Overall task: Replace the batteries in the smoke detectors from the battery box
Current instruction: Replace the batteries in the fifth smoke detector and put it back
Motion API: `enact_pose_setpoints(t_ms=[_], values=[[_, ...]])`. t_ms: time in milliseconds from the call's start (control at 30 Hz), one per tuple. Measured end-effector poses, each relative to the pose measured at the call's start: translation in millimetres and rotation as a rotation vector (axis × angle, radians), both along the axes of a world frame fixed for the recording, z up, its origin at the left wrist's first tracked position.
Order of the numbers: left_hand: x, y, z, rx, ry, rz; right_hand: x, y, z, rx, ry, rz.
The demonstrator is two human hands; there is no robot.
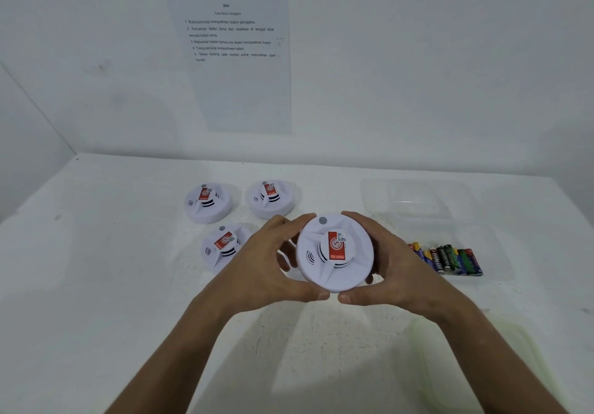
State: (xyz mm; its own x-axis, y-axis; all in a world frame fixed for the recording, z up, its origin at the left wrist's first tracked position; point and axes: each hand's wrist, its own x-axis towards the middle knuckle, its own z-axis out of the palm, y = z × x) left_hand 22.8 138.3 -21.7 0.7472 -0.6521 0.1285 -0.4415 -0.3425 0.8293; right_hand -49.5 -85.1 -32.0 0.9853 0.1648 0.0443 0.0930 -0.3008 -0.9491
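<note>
A round white smoke detector (334,253) with a red label is held above the table, face up, between both hands. My left hand (266,266) grips its left rim with fingers curled behind and thumb at the front edge. My right hand (385,262) grips the right rim the same way. Three more white detectors lie on the table: one at the back left (208,202), one at the back middle (270,197), one nearer on the left (225,246). Several AA batteries (446,257) lie in a row inside a clear box (491,253) at the right.
A second clear container (418,198) stands behind the battery box. A translucent lid (501,349) lies at the near right under my right forearm. A printed instruction sheet (234,53) hangs on the white wall behind the white table (112,269).
</note>
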Motion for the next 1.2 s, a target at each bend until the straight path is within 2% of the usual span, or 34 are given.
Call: enact_pose_setpoints(t_ms=[933, 1200], values=[[26, -11, -15, -0.011, 0.006, -0.029, 16, -9, -9, -0.025, 0.032, -0.067], [56, -28, -15, 0.049, 0.007, -0.038, 39, -21, -10, -0.051, 0.085, -0.161]])
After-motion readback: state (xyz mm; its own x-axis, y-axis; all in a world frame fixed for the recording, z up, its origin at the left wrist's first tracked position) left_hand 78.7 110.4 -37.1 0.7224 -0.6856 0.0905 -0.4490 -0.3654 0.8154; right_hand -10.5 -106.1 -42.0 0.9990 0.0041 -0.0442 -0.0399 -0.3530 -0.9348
